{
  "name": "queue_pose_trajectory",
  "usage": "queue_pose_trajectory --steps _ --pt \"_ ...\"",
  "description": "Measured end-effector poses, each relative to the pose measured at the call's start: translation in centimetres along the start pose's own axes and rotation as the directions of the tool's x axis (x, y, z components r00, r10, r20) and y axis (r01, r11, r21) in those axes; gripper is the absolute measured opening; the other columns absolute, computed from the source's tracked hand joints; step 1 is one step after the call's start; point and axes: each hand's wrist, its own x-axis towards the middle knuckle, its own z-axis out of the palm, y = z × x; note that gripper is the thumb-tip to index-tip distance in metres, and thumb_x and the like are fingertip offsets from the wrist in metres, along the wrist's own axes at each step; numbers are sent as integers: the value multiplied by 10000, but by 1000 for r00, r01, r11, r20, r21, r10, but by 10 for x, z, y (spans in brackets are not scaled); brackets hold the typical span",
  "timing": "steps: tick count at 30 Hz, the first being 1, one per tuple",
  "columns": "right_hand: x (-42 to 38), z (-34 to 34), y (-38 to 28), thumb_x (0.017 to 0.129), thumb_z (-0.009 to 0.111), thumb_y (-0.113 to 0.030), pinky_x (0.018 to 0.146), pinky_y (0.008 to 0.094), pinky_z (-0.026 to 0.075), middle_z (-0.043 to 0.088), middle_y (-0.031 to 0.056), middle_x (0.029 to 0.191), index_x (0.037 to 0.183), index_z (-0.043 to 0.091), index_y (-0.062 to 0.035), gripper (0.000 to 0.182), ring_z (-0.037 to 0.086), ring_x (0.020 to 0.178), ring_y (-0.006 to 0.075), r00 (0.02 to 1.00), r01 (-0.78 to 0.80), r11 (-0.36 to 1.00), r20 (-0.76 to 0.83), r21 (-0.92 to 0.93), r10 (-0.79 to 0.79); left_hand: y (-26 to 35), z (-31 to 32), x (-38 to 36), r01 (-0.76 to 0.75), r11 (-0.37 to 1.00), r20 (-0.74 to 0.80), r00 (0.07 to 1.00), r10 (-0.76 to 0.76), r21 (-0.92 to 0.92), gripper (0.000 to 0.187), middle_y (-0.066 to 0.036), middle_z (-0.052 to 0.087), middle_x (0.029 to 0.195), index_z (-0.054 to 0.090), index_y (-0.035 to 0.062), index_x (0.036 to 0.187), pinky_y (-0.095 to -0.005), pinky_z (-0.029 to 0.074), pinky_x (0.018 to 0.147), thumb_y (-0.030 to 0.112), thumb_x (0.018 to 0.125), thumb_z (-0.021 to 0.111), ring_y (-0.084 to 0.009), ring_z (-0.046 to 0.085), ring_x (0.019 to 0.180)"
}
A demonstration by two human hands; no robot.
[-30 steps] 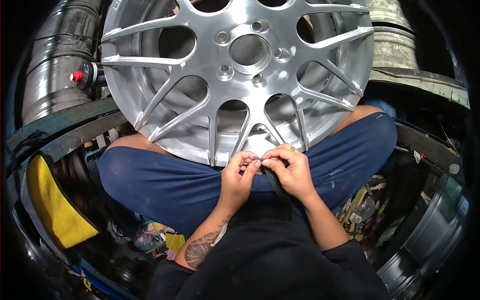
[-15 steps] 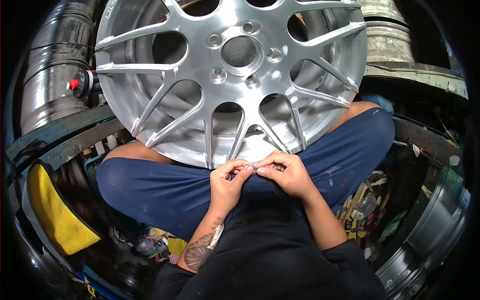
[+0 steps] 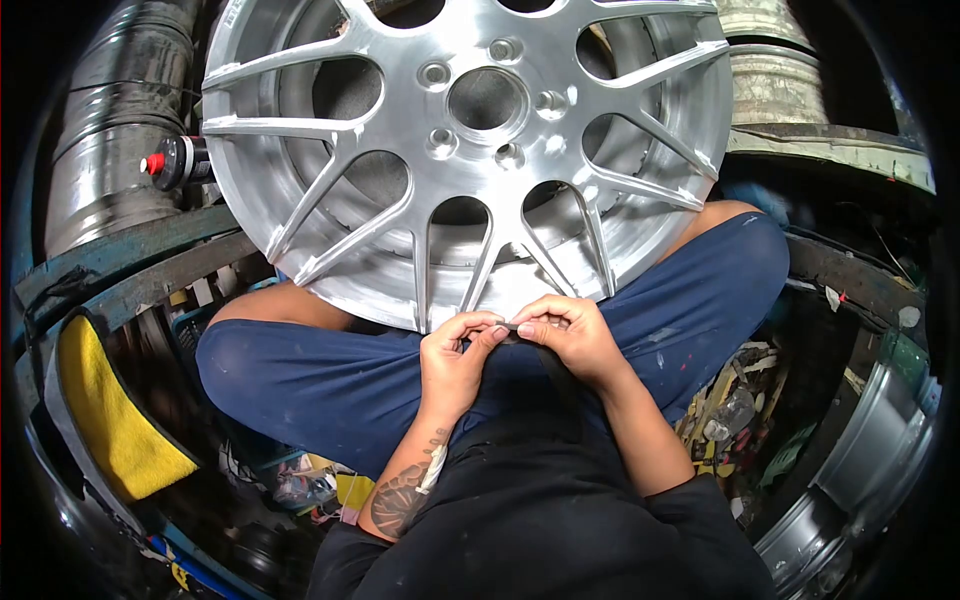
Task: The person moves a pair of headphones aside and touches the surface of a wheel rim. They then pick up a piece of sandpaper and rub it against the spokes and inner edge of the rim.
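A small dark grey piece [image 3: 512, 331], thin and too small to name, is pinched between the fingertips of both hands. My left hand [image 3: 455, 362] is closed on its left end, thumb against the curled fingers. On its right end my right hand [image 3: 570, 342] pinches with thumb and forefinger. Just beyond the fingertips lies the near rim of a silver multi-spoke wheel [image 3: 487, 170], face up and leaning over my crossed legs. White smears mark several spoke ends.
At the left stand a bottle with a red cap [image 3: 178, 162], metal wheel barrels [image 3: 115, 150] and a yellow cloth pad [image 3: 115, 420]. Another wheel rim [image 3: 850, 480] stands at the lower right. Scraps and a clear plastic bottle [image 3: 728, 412] lie below my right knee.
The dark piece shows more plainly between my fingertips, which are slightly farther apart. The wheel sits a little farther right in view; the hands stay at almost the same spot.
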Motion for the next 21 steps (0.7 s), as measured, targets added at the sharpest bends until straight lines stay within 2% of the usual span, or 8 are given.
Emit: queue_pose_trajectory --steps 3,6,9,12,15,17,20,21 --pt "-1 -1 1 963 713 6 886 259 570 752 85 1008 1074 726 66 127 697 951 108 998 -54 999 19 1 54 -3 -4 -1 -48 999 11 999 48 18 117 -84 749 1013 743 -34 1033 -235 507 805 -12 920 766 -83 635 869" --pt "-5 0 -2 965 719 -12 825 238 554 752 56 1000 1087 734 42 135 674 895 79 996 -85 996 40 -3 85 -3 -5 -1 -121 992 20 992 121 30 104 -102 743 1043 745 -32 1013 -235 503 818 -15 913 769 -92 634 885" --pt "-7 0 -1 973 725 -52 727 209 506 745 -2 977 1142 736 12 182 622 813 42 997 -63 980 29 -189 69 -3 -5 0 -155 986 34 988 153 62 106 -123 740 1066 742 -38 1009 -247 511 841 -21 907 769 -115 651 925" --pt "-4 4 8 953 744 -76 662 221 465 740 -3 906 1130 760 -4 192 589 743 57 1000 -13 990 -9 -140 12 -2 -6 2 -125 990 19 992 124 67 113 -139 741 1074 731 -46 1014 -273 530 874 -26 908 764 -147 677 981" --pt "0 5 0 927 754 -72 658 247 474 731 50 847 1082 784 -4 172 602 724 96 962 242 881 -13 -407 -271 -3 -4 1 -40 997 -11 999 41 73 127 -117 745 1034 728 -33 1010 -292 539 841 -8 897 778 -147 681 936" --pt "-3 7 -6 912 761 -67 663 268 483 721 78 828 1048 797 -9 153 613 717 125 940 258 850 -84 -459 -331 -4 -3 2 13 982 -17 1000 -10 188 164 -100 745 982 725 -22 1011 -308 544 797 22 874 804 -163 690 867" --pt "-6 7 -22 894 775 -62 652 294 486 692 93 784 1038 803 -20 153 626 710 160 885 268 781 -175 -564 -431 7 5 2 -378 658 234 925 300 651 273 -75 700 859 716 1 1050 -353 525 759 77 821 843 -231 662 781" --pt "-8 7 -29 898 772 -53 685 282 482 694 79 792 1043 802 -16 152 622 736 151 881 243 768 -196 -592 -430 2 7 3 -463 569 300 883 361 679 346 -98 637 842 710 28 1117 -390 496 779 114 804 830 -308 615 809"
